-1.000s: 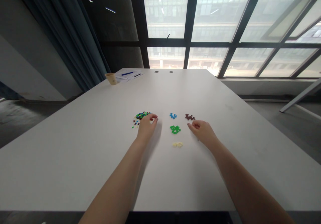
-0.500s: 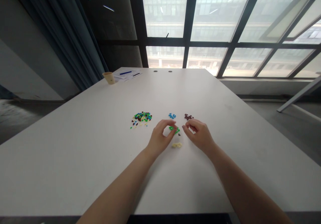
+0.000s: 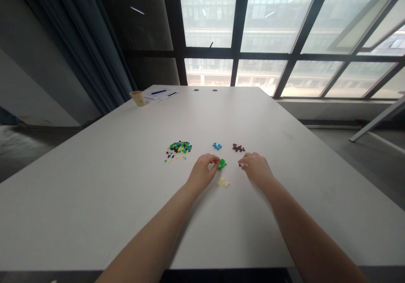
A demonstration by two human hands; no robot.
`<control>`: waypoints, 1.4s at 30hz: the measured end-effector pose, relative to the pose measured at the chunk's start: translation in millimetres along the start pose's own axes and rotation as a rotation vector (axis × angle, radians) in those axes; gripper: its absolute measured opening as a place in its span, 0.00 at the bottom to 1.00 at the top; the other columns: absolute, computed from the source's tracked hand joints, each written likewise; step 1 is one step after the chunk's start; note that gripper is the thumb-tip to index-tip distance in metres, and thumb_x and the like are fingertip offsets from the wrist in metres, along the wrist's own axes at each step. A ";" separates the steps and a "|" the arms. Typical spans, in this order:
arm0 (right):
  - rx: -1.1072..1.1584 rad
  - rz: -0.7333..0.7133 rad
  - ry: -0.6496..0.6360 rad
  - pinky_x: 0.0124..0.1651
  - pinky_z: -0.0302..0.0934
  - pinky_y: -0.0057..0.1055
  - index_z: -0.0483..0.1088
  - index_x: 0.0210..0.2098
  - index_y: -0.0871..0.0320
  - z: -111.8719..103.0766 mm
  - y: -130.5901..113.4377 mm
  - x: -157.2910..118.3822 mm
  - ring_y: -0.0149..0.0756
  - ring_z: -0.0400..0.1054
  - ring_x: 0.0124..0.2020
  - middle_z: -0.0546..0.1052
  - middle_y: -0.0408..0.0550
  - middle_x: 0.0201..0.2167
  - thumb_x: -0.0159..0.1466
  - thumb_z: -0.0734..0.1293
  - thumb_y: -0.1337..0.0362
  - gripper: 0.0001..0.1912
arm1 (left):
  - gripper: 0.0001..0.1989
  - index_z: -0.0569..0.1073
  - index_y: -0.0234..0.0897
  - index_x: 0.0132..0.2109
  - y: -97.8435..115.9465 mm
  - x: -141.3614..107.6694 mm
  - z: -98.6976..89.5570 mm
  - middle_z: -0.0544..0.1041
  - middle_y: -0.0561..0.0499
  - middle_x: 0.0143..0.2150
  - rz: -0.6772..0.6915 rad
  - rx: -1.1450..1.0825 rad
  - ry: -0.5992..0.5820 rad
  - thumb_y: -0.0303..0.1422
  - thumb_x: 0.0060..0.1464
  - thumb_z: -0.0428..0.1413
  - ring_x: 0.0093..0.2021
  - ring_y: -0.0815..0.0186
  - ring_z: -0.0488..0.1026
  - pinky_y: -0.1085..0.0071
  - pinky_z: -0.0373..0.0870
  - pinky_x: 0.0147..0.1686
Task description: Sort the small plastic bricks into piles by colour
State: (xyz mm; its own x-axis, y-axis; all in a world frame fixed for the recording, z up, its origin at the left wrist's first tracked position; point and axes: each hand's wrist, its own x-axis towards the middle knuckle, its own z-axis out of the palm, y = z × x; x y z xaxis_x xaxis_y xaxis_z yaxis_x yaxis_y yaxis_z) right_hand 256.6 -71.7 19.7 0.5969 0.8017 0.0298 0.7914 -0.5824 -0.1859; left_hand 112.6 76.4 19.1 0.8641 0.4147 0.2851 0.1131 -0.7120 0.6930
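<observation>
My left hand (image 3: 202, 170) is closed in a pinch just left of a small heap of green toy bricks (image 3: 222, 163). A hint of red shows at its fingertips, too small to make out. My right hand (image 3: 257, 169) has its thumb and fingers closed around a small dark brick (image 3: 240, 165) low over the table. Pale yellow bricks (image 3: 223, 183) lie nearer to me, below the green ones. Beyond the hands are a blue group (image 3: 217, 146) and a dark brown group (image 3: 238, 148). A mixed pile of coloured bricks (image 3: 180, 147) spreads to the left.
The white table (image 3: 126, 198) reaches toward large windows. At its far left stand a paper cup (image 3: 138, 98) and papers (image 3: 151, 94) with a blue pen (image 3: 158, 92) on top. Two dark round discs (image 3: 214, 90) sit at the far edge.
My right hand has moved right, and the dark brick that lay beside the green heap is now at its fingertips. My left hand has shifted slightly left, uncovering more green bricks.
</observation>
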 end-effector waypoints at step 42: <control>0.258 -0.086 0.082 0.47 0.54 0.30 0.74 0.33 0.57 -0.7 -19.6 -0.1 0.34 0.65 0.41 0.75 0.48 0.34 0.62 0.59 0.68 0.11 | 0.20 0.77 0.39 0.36 -4.7 -7.2 -2.9 0.75 0.49 0.36 0.149 0.118 -0.403 0.18 0.41 0.45 0.37 0.66 0.71 0.72 0.65 0.39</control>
State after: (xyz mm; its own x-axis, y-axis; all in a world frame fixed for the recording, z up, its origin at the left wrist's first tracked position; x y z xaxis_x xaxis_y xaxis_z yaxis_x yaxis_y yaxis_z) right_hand 241.1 -60.4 24.0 0.5465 0.8267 0.1338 0.7860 -0.4511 -0.4228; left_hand 104.5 78.4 15.7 0.9947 0.0656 0.0787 0.0082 -0.8166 0.5771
